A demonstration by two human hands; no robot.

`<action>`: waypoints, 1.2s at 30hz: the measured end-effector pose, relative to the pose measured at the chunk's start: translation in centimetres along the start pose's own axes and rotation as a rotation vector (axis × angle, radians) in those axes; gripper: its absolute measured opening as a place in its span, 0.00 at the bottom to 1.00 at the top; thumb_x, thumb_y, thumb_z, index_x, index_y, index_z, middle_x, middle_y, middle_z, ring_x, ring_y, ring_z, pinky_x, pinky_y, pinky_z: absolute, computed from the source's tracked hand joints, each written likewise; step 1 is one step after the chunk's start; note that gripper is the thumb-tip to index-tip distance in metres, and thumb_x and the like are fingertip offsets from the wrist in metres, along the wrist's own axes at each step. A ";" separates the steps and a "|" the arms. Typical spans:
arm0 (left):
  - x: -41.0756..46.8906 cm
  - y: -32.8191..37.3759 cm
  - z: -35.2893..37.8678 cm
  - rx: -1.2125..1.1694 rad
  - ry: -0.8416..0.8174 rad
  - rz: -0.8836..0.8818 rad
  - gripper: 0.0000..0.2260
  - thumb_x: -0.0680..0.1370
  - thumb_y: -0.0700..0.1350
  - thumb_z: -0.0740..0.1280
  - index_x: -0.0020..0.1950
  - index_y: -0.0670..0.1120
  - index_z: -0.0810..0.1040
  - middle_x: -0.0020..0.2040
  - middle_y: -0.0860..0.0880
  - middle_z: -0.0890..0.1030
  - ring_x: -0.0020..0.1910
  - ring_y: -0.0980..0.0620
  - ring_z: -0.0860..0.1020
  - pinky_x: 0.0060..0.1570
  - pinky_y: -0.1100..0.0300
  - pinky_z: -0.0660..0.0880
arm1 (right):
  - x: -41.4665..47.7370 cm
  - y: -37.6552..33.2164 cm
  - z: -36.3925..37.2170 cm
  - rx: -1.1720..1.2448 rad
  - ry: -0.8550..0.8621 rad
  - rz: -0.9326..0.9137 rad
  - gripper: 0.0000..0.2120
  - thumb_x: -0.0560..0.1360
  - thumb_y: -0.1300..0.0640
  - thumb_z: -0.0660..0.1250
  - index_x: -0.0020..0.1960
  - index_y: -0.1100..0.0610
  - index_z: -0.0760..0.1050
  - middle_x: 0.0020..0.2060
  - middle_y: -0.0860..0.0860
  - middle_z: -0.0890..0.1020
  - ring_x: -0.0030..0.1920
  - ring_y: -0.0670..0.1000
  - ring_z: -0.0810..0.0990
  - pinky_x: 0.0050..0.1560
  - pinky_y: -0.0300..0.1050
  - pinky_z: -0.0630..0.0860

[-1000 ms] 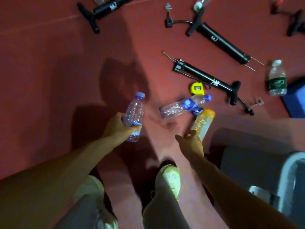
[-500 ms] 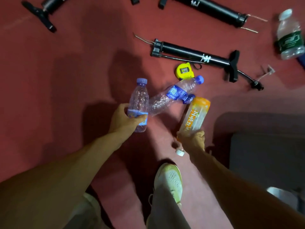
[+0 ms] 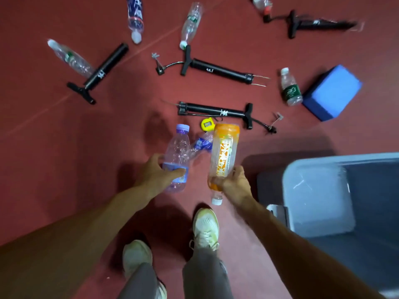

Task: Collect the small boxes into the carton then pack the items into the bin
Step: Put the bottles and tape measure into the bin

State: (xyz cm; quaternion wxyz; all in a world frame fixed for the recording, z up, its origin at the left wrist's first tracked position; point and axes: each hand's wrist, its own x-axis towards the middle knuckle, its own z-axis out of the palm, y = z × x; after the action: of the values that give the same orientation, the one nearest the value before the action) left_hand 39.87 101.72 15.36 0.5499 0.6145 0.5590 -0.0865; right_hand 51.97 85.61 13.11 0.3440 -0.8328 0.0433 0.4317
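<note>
Far left on the red floor [image 3: 43,137] a green-label bottle [image 3: 69,58] lies right beside a black pump [image 3: 101,72], and below those it's just a wide run of floor out to the frame edge; the left hand [image 3: 157,174] has its fingers wrapped round the lower half of the purple-capped bottle [image 3: 177,152], cap pointing away from the person, and you can see straight through it; between the two held bottles a crushed bottle [image 3: 201,144] with a blue label lies on the floor, a yellow tape measure [image 3: 207,124] just behind it and a second pump [image 3: 216,111] past that; the right hand [image 3: 235,184] grips the orange bottle [image 3: 224,152] down by its neck, white cap [image 3: 216,200] pointing back toward the shoes [image 3: 205,227]; right of that arm sits the grey bin [image 3: 289,190], rounded corner rim near the forearm, a shadowed strip of floor between hand and rim; the bin's inside is dark and blurry, can't tell what's in it; a blue block [image 3: 332,92] lies well beyond the bin
</note>
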 end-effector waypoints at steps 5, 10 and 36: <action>-7.8 4.2 0.2 -0.081 -0.180 -0.047 0.32 0.51 0.56 0.80 0.51 0.51 0.74 0.52 0.46 0.82 0.48 0.47 0.82 0.51 0.46 0.80 | -8.0 -1.9 -5.5 0.090 -0.010 -0.054 0.23 0.62 0.52 0.78 0.51 0.50 0.70 0.47 0.48 0.82 0.46 0.50 0.83 0.51 0.50 0.80; -14.0 8.0 5.0 -0.072 -0.308 0.012 0.13 0.65 0.47 0.79 0.43 0.48 0.77 0.41 0.52 0.84 0.39 0.54 0.81 0.40 0.63 0.77 | -12.5 0.5 -14.6 0.095 0.057 -0.047 0.21 0.66 0.53 0.78 0.54 0.49 0.72 0.44 0.44 0.81 0.43 0.46 0.82 0.49 0.44 0.78; -9.9 -0.4 43.0 0.266 -0.256 -0.260 0.25 0.74 0.44 0.71 0.65 0.42 0.61 0.60 0.45 0.72 0.55 0.48 0.73 0.42 0.64 0.68 | 5.4 26.7 -28.6 -0.211 -0.052 0.130 0.33 0.68 0.58 0.74 0.69 0.57 0.65 0.61 0.55 0.76 0.58 0.57 0.78 0.55 0.46 0.75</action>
State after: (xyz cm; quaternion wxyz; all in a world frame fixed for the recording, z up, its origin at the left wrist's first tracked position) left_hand 57.85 62.57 5.96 0.5149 0.5884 0.5428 -0.3067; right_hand 65.20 49.14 5.92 0.2268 -0.8481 0.0427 0.4769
